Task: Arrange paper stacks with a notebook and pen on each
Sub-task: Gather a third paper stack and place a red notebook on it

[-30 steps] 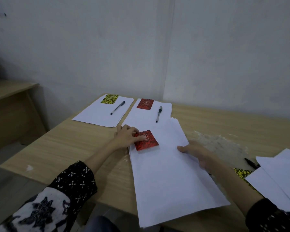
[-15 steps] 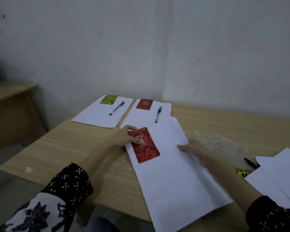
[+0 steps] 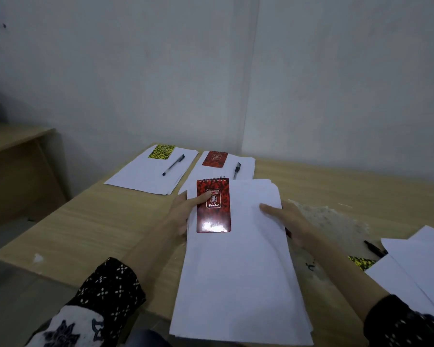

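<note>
Toward the table's far left, a yellow notebook (image 3: 161, 151) and pen (image 3: 173, 164) are lying on paper. Nearer, the left hand (image 3: 181, 213) is gripping the paper stack (image 3: 238, 266), thumb pressing a red notebook (image 3: 213, 205) onto it, while the right hand (image 3: 290, 221) is clasping the stack's right edge.

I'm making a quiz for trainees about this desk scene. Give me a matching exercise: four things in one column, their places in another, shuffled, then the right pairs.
Things:
1. yellow notebook
2. near red notebook
3. far red notebook
4. loose pen

Places:
A. on the stack held by both hands
B. on the far left stack
C. on the table at the right, beside loose sheets
D. on the far middle stack

Pairs: 1-B, 2-A, 3-D, 4-C
</note>
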